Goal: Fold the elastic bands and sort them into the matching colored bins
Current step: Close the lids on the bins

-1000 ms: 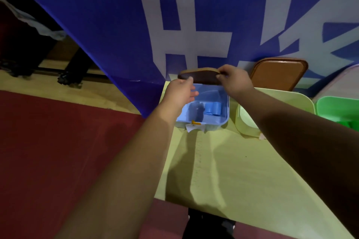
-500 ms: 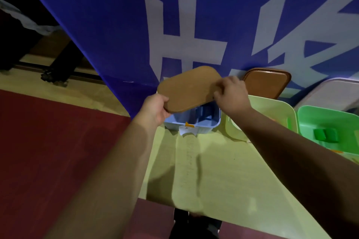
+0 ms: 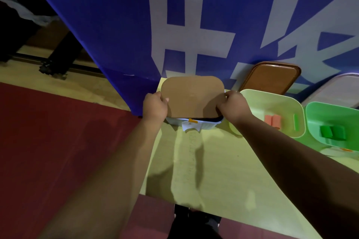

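Observation:
A brown lid [image 3: 191, 96] lies flat over the pale blue bin [image 3: 204, 124] at the table's far left corner, hiding what is inside. My left hand [image 3: 154, 105] grips the lid's left edge and my right hand [image 3: 232, 105] grips its right edge. To the right stands a yellow-green bin [image 3: 272, 95] holding folded orange bands [image 3: 273, 120] and a green strip [image 3: 296, 121]. A green bin [image 3: 334, 108] further right holds a folded green band [image 3: 332, 132].
A second brown lid [image 3: 272, 76] leans on the blue banner [image 3: 116, 25] behind the bins, with a pale lilac lid [image 3: 338, 89] beside it. The yellow table [image 3: 223, 170] ends just left of the blue bin, above red floor [image 3: 58, 141].
The brown lid came down from a raised tilt to lie flat on the blue bin, covering the blue bands inside. Both hands followed it down, still holding its edges.

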A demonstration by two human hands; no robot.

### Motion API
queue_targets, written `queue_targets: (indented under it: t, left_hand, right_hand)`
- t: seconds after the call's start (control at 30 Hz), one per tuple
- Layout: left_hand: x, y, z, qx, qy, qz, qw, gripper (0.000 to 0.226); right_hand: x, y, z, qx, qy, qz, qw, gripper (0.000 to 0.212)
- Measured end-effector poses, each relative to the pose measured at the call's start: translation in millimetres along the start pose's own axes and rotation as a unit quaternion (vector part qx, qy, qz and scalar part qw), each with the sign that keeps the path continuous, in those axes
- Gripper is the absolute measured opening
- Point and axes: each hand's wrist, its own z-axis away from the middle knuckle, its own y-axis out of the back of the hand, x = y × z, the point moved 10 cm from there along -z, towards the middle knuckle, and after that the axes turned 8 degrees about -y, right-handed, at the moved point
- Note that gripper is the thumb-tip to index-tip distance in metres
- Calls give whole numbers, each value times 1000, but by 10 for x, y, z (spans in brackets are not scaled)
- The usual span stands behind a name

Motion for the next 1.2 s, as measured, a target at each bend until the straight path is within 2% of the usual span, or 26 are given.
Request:
queue_targets:
  t: [0.23, 0.4, 0.63, 0.87, 1.0, 1.13, 1.2]
  left_hand:
    - [100, -54, -55, -16, 6, -84, 996, 24]
    - [72, -75, -56, -26, 25, -114, 993, 28]
    - [88, -72, -69, -45, 38, -100, 993, 37]
    - [97, -26, -53, -64, 64, -85, 992, 27]
    - [224, 106, -34, -68, 88, -72, 991, 31]
    - [619, 173, -86, -57, 55, -29, 996, 41]
    - [966, 107, -111, -59, 11, 18, 998, 44]
  right_hand:
    - [100, -55, 14, -5, -43, 29, 999, 27]
    - [129, -74, 33, -22, -54, 16, 998, 25]
    - [17, -27, 59, -8, -14, 70, 997, 28]
    - [82, 35, 54, -23, -42, 37, 998, 27]
    - [14, 245, 88, -25, -44, 37, 998, 36]
    - [-74, 527, 138, -37, -27, 37, 998, 26]
    - [-37, 682, 175, -50, -26, 42, 998, 31]
